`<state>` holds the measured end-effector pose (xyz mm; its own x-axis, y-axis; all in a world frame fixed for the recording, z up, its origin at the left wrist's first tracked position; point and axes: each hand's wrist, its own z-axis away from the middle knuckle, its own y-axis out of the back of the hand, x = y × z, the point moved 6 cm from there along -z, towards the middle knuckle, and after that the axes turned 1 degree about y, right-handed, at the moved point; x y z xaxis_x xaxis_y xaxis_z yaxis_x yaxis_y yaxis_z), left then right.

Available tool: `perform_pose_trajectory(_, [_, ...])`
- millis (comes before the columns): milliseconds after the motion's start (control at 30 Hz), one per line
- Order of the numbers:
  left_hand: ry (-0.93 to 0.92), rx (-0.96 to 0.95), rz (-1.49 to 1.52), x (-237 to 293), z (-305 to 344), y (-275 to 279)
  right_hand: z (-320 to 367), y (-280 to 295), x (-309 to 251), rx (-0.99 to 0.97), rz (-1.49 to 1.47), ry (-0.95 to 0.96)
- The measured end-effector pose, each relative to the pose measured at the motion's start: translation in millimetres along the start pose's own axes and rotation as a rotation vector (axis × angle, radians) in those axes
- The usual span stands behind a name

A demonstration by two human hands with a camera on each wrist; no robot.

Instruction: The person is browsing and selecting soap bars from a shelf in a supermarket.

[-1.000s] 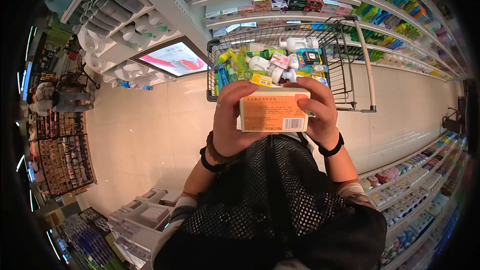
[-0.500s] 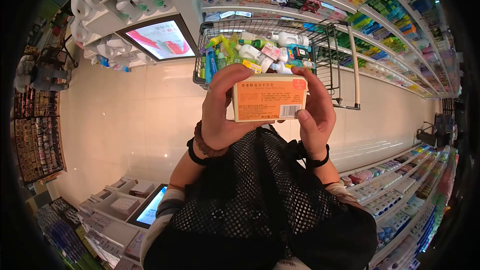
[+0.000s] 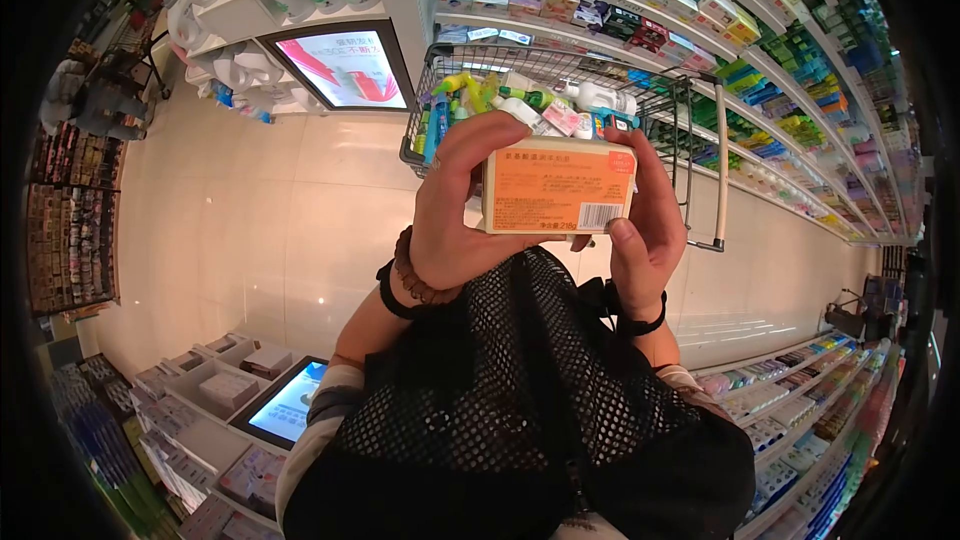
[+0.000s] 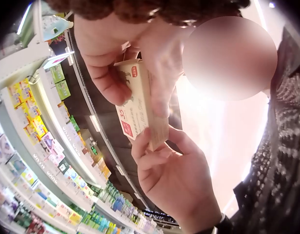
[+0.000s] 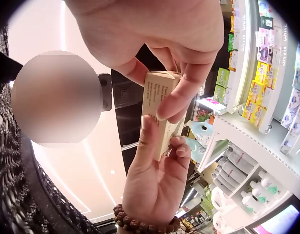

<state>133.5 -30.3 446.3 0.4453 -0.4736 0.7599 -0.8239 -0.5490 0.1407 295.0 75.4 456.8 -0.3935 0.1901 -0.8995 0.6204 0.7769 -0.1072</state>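
Note:
Both hands hold a small cream box (image 3: 558, 188) with an orange printed panel and a barcode facing the head camera. My left hand (image 3: 455, 215) grips its left end, and my right hand (image 3: 645, 230) pinches its right end, the thumb at the lower right corner by the barcode. In the left wrist view the box (image 4: 140, 102) shows its other face, with red marks and printed letters, between the fingers of both hands. The right wrist view shows a narrow printed side of the box (image 5: 157, 97), with fingers at both ends.
Beyond the hands stands a wire shopping cart (image 3: 722, 165) filled with bottles and boxes. Stocked shelves (image 3: 650, 0) rise behind it, and more shelves (image 3: 800, 400) stand at the lower right. Lit screens (image 3: 345, 65) are at the left, above pale floor tiles (image 3: 250, 230).
The right thumb has moved from the upper right of the orange panel to its lower right corner, uncovering a red mark. The head view has shifted, and both hands still hold the box.

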Motion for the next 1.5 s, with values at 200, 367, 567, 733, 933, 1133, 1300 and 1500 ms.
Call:
perform_pose_trajectory(200, [-0.086, 0.036, -0.009, -2, -6, 3, -12, -1, -9, -0.014, 0.049, 0.001])
perform_pose_trajectory(367, [-0.034, 0.029, 0.033, -8, -3, 3, -10, -5, -5, 0.006, 0.051, -0.017])
perform_pose_trajectory(567, [-0.016, 0.025, 0.036, -7, 1, 3, -6, -4, -8, 0.014, 0.065, -0.031])
perform_pose_trajectory(733, [-0.031, 0.027, 0.003, -1, 4, 3, -3, -8, -10, 0.125, 0.174, -0.105])
perform_pose_trajectory(933, [-0.023, 0.107, 0.073, 4, 9, 4, 0, -11, -14, 0.116, 0.163, -0.114])
perform_pose_trajectory(1133, [-0.045, 0.059, 0.001, 7, 13, 3, 3, -13, -18, 0.1, 0.155, -0.13])
perform_pose_trajectory(1300, [-0.028, 0.132, 0.029, 8, 17, 5, 4, -12, -17, 0.021, 0.122, -0.08])
perform_pose_trajectory(1500, [-0.057, 0.124, 0.006, 3, 21, 8, 0, -18, -17, -0.07, 0.089, -0.05])
